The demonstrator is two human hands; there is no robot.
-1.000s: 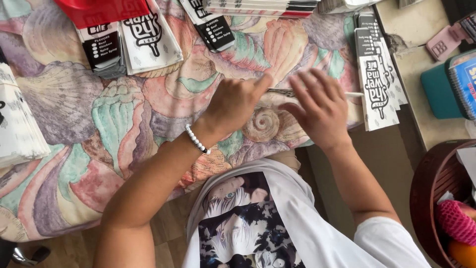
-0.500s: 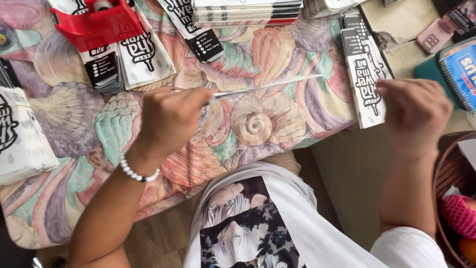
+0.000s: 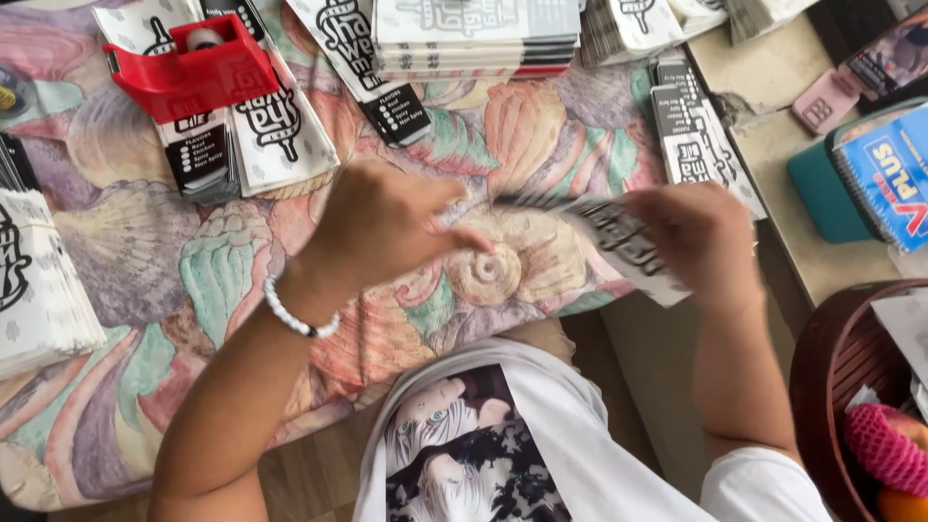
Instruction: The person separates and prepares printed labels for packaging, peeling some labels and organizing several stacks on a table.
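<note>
Close in, the right hand (image 3: 701, 242) grips a flat white printed paper sleeve (image 3: 619, 237), blurred, held just above the shell-patterned cloth (image 3: 145, 290). The left hand (image 3: 382, 227), white bead bracelet (image 3: 295, 314) at the wrist, is loosely curled with its fingertips beside the sleeve's near end; whether it pinches the paper, I can't tell. Further back, flat stacks of the same sleeves (image 3: 474, 34) lie sorted, and a red tape dispenser (image 3: 188, 72) rests on one pile, weighing it down.
</note>
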